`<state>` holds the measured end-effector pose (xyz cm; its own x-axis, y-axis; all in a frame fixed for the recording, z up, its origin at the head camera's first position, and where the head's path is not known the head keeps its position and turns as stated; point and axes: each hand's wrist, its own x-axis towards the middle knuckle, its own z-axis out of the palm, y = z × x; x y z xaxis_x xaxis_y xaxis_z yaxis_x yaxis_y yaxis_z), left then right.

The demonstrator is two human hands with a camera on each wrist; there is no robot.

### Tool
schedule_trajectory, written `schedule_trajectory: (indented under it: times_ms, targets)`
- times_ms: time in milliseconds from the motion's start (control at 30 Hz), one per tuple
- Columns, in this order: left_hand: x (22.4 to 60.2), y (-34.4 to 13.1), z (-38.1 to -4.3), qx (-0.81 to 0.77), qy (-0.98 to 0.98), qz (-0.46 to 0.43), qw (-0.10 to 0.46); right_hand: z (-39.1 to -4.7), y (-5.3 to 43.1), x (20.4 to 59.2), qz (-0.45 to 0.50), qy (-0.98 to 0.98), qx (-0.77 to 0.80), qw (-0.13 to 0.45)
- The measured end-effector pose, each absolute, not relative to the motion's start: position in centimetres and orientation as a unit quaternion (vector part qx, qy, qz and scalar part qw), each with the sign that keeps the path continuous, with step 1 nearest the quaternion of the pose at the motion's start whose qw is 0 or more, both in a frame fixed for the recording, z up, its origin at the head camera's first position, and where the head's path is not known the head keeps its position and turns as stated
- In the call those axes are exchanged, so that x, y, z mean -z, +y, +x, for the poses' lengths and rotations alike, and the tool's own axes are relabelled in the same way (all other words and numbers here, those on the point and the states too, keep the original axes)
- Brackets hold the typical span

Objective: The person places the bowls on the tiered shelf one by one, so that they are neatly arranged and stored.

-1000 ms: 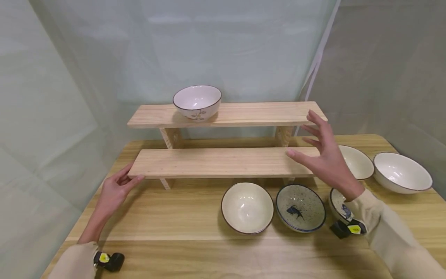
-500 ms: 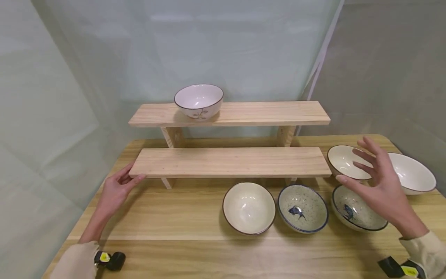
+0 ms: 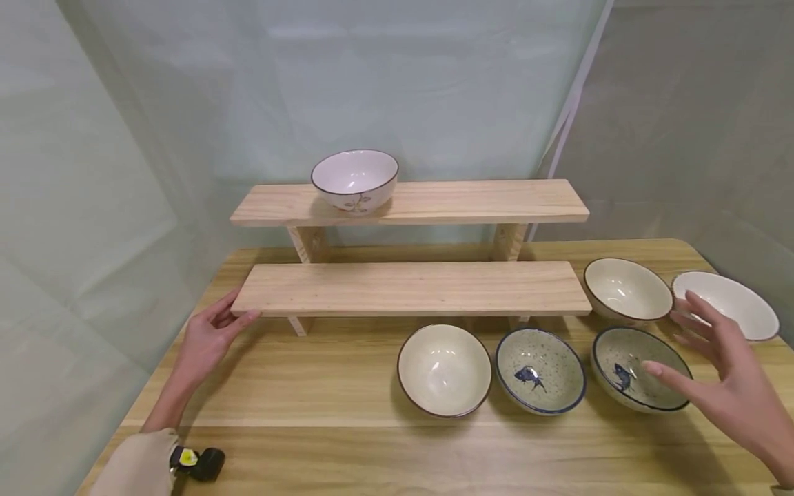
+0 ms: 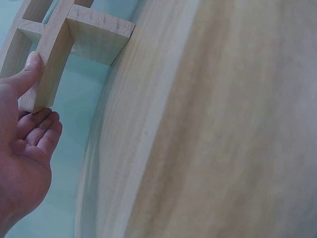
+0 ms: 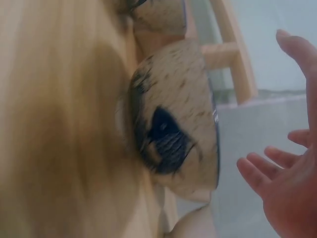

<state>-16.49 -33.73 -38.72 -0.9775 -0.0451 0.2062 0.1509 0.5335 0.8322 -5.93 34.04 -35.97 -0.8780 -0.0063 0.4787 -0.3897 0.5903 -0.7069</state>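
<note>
My left hand point(image 3: 207, 337) grips the left end of the lower board of a two-tier wooden shelf point(image 3: 409, 288); in the left wrist view the thumb lies along the board's front edge with the fingers curled at its end. Over the right side of the table hangs my right hand point(image 3: 735, 382), fingers spread and holding nothing. It is nearest to a speckled grey bowl point(image 3: 654, 368) with a blue fish, its thumb overlapping the bowl's right part in the head view. The right wrist view shows this bowl's fish-painted outside point(image 5: 171, 134) beside the fingers.
A white bowl with a flower pattern point(image 3: 355, 180) stands on the upper board. In front of the shelf are a cream bowl point(image 3: 443, 372) and another fish bowl point(image 3: 541, 365). Farther right sit a cream bowl point(image 3: 626, 289) and a wide white bowl point(image 3: 738, 303).
My right hand has moved from the lower board's right end to the right and down, over the right-hand fish bowl. The left hand stays on the shelf.
</note>
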Motion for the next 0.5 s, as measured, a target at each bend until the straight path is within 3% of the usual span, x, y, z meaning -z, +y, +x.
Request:
schedule_trajectory:
  times_ms: [267, 500]
  targets:
    - [38.6, -33.6, -16.5, 0.475, -0.874, -0.025, 0.102, -4.6, 35.4, 38.3, 0.098, -0.864, -0.435, 0.233]
    - [38.7, -33.7, -16.5, 0.484, -0.869, -0.03, 0.102, -4.2, 35.7, 40.0, 0.087, -0.874, -0.43, 0.209]
